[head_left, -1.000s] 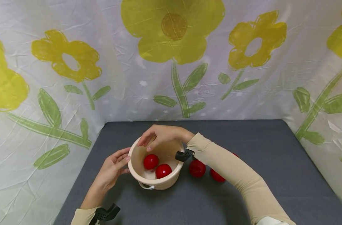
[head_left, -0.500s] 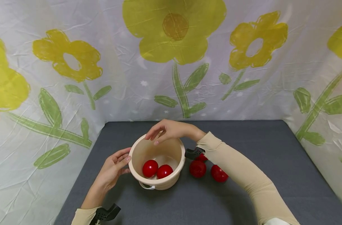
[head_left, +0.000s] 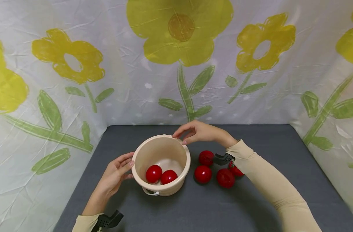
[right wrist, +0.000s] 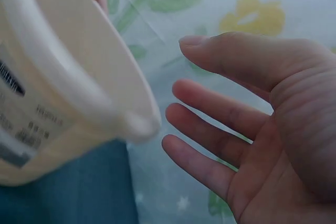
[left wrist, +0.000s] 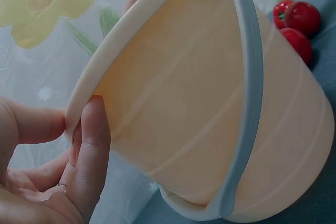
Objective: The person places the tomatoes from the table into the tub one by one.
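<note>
A cream bucket (head_left: 159,150) stands on the dark table with its mouth facing up and towards me. Two smooth red tomatoes (head_left: 153,174) lie at its bottom. My left hand (head_left: 113,175) pinches the left rim, with the thumb and fingers on opposite sides of it in the left wrist view. My right hand (head_left: 203,131) is beside the far right rim, holding nothing. Its fingers are loosely bent and apart from the bucket in the right wrist view. Several more red round fruits (head_left: 203,174) lie right of the bucket, one with a green, tomato-like stem (head_left: 232,164).
The bucket's pale handle (left wrist: 252,77) hangs down its outer side. A label (right wrist: 21,108) is stuck on the bucket's wall. Behind and beside the dark table (head_left: 205,209) hangs a white cloth (head_left: 130,80) printed with yellow flowers.
My right hand has moved from over the bucket's opening out to the right, past its far rim. More of the fruits on the table now show. My left hand keeps its hold on the rim.
</note>
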The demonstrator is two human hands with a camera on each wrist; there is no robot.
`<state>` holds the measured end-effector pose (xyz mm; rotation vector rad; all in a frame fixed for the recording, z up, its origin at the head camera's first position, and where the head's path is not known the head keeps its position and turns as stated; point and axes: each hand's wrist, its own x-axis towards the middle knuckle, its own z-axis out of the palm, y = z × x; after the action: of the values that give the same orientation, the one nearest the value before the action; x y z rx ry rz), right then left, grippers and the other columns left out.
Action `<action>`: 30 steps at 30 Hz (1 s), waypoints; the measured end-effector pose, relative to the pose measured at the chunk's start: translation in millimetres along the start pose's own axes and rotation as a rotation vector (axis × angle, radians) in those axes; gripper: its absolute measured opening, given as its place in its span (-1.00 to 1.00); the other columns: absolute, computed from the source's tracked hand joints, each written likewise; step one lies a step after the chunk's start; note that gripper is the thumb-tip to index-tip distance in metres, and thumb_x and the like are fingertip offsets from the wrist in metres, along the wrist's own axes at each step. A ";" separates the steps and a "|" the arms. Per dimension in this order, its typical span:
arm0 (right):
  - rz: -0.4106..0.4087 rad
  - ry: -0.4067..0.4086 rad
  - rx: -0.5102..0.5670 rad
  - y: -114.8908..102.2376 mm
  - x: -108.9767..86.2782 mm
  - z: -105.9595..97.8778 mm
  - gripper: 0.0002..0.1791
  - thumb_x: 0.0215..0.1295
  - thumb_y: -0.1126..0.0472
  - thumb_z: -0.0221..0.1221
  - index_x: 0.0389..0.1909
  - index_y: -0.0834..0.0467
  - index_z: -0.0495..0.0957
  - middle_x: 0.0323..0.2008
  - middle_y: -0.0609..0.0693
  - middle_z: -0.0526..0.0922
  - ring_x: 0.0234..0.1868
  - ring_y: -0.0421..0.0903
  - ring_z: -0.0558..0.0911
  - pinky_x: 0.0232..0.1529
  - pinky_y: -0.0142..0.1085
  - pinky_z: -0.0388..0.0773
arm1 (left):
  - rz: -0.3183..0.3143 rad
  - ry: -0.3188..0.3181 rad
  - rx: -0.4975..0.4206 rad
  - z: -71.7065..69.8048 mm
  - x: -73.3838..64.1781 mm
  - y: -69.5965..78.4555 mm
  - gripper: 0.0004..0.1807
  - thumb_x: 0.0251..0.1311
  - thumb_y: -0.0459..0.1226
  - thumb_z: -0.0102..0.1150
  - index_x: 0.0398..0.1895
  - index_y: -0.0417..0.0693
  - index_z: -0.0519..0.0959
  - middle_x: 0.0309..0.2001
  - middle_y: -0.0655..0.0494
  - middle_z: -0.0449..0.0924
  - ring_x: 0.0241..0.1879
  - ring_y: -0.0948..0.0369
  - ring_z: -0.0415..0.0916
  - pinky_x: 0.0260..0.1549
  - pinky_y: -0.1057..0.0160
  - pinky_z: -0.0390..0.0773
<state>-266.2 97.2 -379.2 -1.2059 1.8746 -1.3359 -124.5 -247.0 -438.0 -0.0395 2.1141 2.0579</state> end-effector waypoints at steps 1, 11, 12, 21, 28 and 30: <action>0.004 0.009 0.006 2.3 -3.7 -1.2 -0.54 0.26 0.36 0.28 0.19 0.32 0.52 0.22 0.34 0.53 0.23 0.25 0.55 0.04 -0.15 0.68 | -0.001 0.000 0.000 -0.1 -0.3 0.1 -0.38 0.39 -0.33 0.11 0.40 -0.44 0.17 -0.13 0.35 0.62 -0.18 0.41 0.59 -0.36 0.36 0.68; 0.070 0.096 -0.010 20.1 -35.2 -11.2 -0.48 0.23 0.29 0.33 0.22 0.30 0.51 0.26 0.30 0.51 0.24 0.07 0.57 0.06 -0.22 0.66 | -0.014 0.016 0.024 -0.4 0.4 -0.1 -0.38 0.38 -0.31 0.13 0.40 -0.39 0.20 -0.13 0.38 0.63 -0.17 0.42 0.58 -0.36 0.35 0.69; 0.074 0.101 -0.005 21.8 -38.2 -11.6 -0.47 0.23 0.28 0.33 0.22 0.30 0.50 0.26 0.31 0.50 0.25 0.10 0.56 0.08 -0.20 0.65 | -0.014 0.017 0.025 -0.4 0.5 -0.2 -0.39 0.38 -0.31 0.13 0.40 -0.39 0.20 -0.13 0.38 0.63 -0.17 0.42 0.58 -0.36 0.35 0.68; 0.145 0.142 -0.020 41.6 -60.6 -10.8 -0.43 0.20 0.25 0.36 0.24 0.26 0.49 0.27 0.30 0.49 0.21 -0.06 0.60 0.29 0.19 0.42 | -0.020 0.025 0.032 1.0 -1.0 0.7 -0.39 0.38 -0.30 0.13 0.40 -0.37 0.20 -0.13 0.36 0.61 -0.17 0.42 0.58 -0.35 0.36 0.69; 0.187 0.155 -0.026 64.4 -71.6 -8.4 -0.42 0.19 0.27 0.36 0.26 0.25 0.49 0.28 0.25 0.51 0.29 0.19 0.51 0.31 0.19 0.40 | -0.021 0.026 0.032 1.1 -1.8 1.8 -0.39 0.39 -0.31 0.12 0.40 -0.38 0.20 -0.13 0.36 0.61 -0.18 0.42 0.58 -0.35 0.36 0.68; 0.194 0.155 -0.026 70.4 -74.0 -7.3 -0.40 0.18 0.25 0.37 0.26 0.24 0.49 0.29 0.27 0.49 0.31 0.21 0.48 0.32 0.21 0.38 | -0.022 0.026 0.034 0.9 -1.9 2.0 -0.39 0.39 -0.31 0.12 0.40 -0.38 0.20 -0.13 0.36 0.61 -0.19 0.41 0.59 -0.35 0.36 0.68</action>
<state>-263.5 173.8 -447.0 -0.9270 2.0642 -1.3339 -122.9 -246.2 -435.7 -0.0843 2.1532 2.0198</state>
